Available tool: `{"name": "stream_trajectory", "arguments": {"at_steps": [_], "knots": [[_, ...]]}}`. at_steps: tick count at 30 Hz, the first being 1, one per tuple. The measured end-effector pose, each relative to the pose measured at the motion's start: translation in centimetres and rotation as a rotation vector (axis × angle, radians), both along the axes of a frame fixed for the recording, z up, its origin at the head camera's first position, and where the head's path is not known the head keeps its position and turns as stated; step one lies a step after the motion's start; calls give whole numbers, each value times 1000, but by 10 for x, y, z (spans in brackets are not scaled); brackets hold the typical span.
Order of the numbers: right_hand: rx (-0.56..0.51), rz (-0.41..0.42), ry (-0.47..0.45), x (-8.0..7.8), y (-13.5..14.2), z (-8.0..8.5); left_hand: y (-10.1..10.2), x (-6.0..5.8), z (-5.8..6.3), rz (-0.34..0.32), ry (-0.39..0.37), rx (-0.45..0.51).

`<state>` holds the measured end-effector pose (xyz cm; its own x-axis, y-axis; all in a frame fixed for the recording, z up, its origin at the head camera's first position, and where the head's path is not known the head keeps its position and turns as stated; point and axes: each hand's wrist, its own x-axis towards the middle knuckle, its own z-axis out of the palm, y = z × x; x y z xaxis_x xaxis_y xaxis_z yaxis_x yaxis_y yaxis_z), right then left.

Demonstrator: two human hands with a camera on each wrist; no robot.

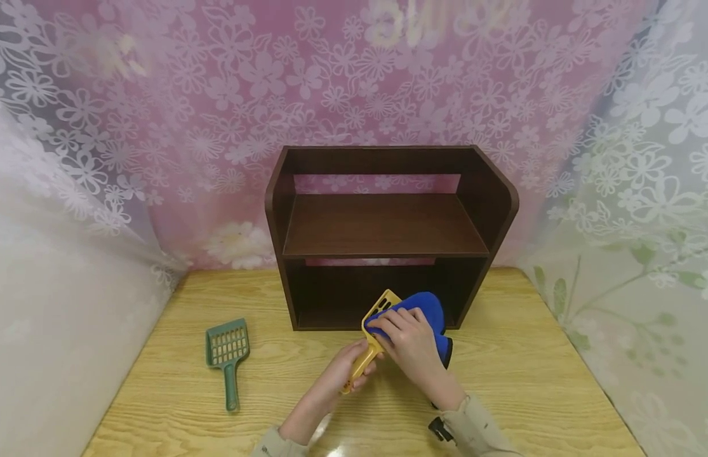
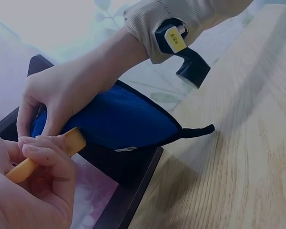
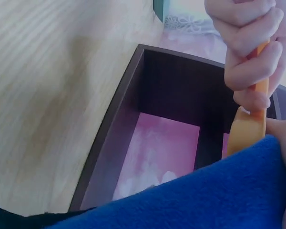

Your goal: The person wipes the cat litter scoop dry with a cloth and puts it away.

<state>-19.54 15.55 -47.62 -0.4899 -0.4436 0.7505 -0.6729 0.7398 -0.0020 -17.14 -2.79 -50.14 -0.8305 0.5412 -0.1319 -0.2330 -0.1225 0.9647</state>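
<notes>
A yellow slotted litter scoop (image 1: pixel 362 365) is gripped by its handle in my left hand (image 1: pixel 343 368), head tilted up and away. My right hand (image 1: pixel 409 346) holds a blue cloth (image 1: pixel 427 306) with dark edging against the scoop's head, covering part of its slots. In the left wrist view the cloth (image 2: pixel 128 114) hangs down to a dark loop at its corner. Fingers of the left hand (image 3: pixel 250 52) wrap the yellow handle in the right wrist view, just above the cloth (image 3: pixel 195 200). A green litter scoop (image 1: pixel 228 355) lies on the table to the left.
A dark brown two-tier shelf (image 1: pixel 388 225) stands at the back of the wooden table (image 1: pixel 165 381), right behind the hands. Floral curtains (image 1: pixel 354 82) close off the back and both sides. A black strap buckle (image 1: pixel 440 429) hangs by the right sleeve.
</notes>
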Motion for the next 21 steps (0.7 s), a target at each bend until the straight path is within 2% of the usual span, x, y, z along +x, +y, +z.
{"name": "stream_trajectory", "arguments": {"at_steps": [10,17,21], "knots": [[-96,-159,68,-10,5,8,0,4,7,-26,-6,33],[-151,-176,60,-12,6,8,-4,7,6,-18,-19,31],[-105,-154,74,-15,5,6,-6,5,5,-13,-26,30]]}}
